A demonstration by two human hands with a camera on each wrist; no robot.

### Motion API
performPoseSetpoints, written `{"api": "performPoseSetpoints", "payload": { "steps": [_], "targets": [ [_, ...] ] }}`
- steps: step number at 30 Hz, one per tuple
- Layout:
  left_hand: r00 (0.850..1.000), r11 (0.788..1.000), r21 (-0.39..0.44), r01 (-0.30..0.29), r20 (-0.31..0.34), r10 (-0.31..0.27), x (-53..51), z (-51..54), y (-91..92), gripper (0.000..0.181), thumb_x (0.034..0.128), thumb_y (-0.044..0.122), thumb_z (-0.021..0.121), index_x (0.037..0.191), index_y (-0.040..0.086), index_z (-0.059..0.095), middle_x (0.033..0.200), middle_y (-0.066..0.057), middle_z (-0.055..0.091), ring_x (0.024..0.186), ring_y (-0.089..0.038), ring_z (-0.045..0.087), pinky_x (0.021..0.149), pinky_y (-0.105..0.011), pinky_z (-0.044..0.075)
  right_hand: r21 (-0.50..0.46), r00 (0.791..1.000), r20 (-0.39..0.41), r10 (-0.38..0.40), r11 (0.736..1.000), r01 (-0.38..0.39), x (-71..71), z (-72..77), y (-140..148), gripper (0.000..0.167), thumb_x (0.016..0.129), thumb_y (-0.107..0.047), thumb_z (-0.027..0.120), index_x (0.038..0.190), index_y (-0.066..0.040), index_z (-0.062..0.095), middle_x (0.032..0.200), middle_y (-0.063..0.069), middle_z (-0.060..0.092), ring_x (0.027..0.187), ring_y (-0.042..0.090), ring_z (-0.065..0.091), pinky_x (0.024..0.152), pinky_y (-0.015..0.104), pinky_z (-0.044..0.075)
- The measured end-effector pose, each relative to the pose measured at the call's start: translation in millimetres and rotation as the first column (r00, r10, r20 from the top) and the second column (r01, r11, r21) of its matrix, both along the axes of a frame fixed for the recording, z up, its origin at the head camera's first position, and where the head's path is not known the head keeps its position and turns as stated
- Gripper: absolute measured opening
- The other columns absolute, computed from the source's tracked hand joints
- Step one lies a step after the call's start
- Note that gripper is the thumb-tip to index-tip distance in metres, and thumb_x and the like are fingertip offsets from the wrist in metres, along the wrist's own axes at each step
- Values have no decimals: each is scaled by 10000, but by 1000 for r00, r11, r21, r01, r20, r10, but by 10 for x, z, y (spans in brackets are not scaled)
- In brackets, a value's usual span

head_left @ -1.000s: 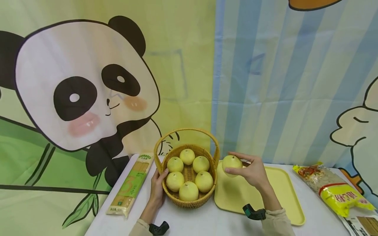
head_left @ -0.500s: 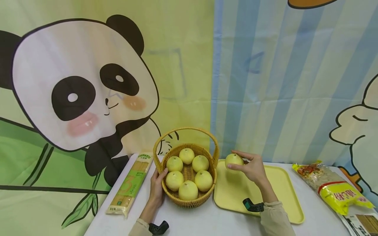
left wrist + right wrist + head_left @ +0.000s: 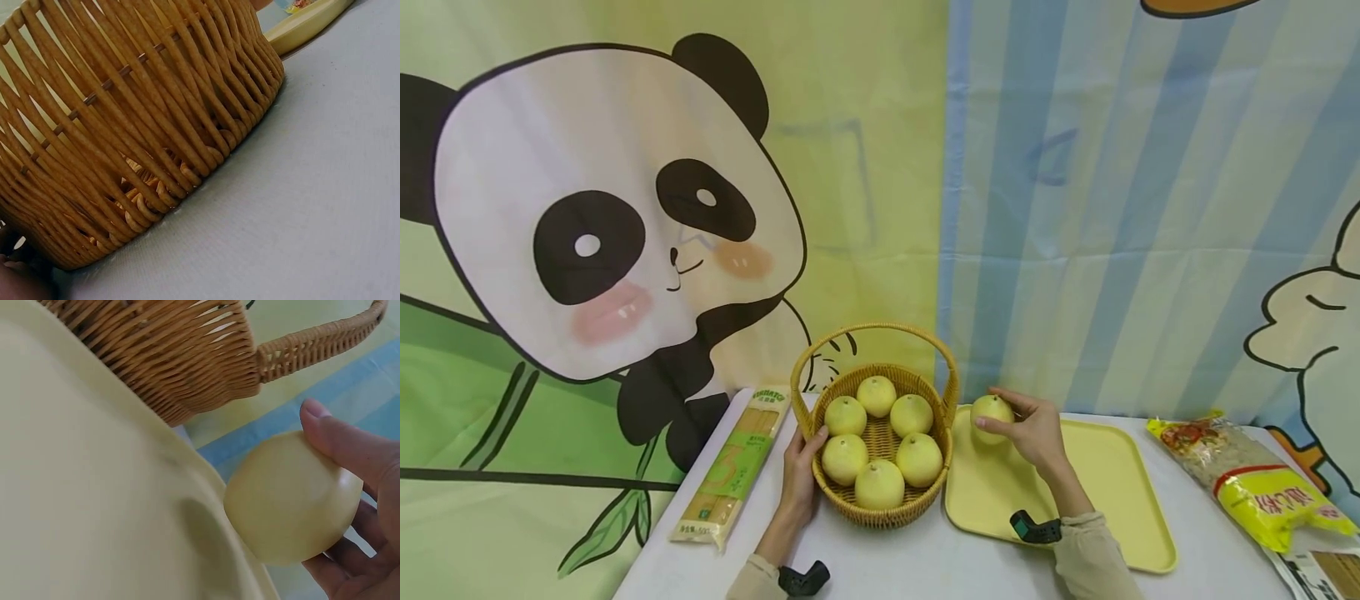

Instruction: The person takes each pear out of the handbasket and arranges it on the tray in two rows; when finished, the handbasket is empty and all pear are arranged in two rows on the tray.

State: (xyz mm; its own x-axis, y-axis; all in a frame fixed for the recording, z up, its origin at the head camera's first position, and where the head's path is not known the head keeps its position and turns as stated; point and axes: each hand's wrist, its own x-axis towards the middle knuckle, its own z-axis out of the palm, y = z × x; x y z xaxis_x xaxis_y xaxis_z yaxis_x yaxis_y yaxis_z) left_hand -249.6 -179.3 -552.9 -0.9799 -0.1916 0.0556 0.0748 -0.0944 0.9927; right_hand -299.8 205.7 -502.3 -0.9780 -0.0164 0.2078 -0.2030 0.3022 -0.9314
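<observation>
- Left hand (image 3: 799,477): gripping the side of the wicker basket (image 3: 883,520), which contains six round yellow fruits (image 3: 880,486).
- Right hand (image 3: 1037,435): gripping a seventh fruit (image 3: 989,412) between thumb and fingers, above the tray (image 3: 1108,483) near its far left corner.
- Handling: fruit probably firm, smooth, moderately heavy, bruisable; grasp around its widest part.

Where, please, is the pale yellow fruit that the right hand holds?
In the head view, the pale yellow fruit is just right of the wicker basket, held by the right hand above the far left corner of the yellow tray.
</observation>
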Motion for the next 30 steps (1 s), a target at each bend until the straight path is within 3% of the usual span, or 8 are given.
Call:
{"api": "performPoseSetpoints", "payload": {
  "steps": [7,17,22,30],
  "targets": [
    [1000,1000,-6,-13,4,13,5,-10,-8,580,1059,403,578,1599,223,462,1604,-54,507,1482,-226,447,1215,-373,313,-48,999,29,23,999,-21,-24,-150,-101,690,800,-182,935,1416,-26,668,1479,176,638,1323,362,639,924,137,529],
    [1000,1000,4,-7,5,7,-13,0,2,573,1054,397,593,1588,226,475,1589,-43,522,1474,-214,459,1149,-250,357,-66,996,5,93,994,-92,-26,-188,-148,701,844,-100,886,1478,-19,599,1551,189,569,1477,366,496,1121,178,426],
    [1000,1000,16,-8,4,8,-6,12,-8,576,1053,388,597,1590,222,472,1592,-47,519,1476,-219,458,1098,-180,381,-44,990,-24,140,989,-141,-63,-215,-166,685,878,-64,844,1505,-26,570,1583,193,530,1461,376,495,1107,207,445],
    [1000,1000,18,-3,6,3,7,33,20,561,1072,351,567,1605,217,454,1596,-54,513,1473,-224,461,1098,-183,384,29,985,-66,159,987,-158,-80,-244,-177,644,927,-70,796,1521,-45,549,1610,214,486,1429,401,502,1039,219,477]
  ]
}}
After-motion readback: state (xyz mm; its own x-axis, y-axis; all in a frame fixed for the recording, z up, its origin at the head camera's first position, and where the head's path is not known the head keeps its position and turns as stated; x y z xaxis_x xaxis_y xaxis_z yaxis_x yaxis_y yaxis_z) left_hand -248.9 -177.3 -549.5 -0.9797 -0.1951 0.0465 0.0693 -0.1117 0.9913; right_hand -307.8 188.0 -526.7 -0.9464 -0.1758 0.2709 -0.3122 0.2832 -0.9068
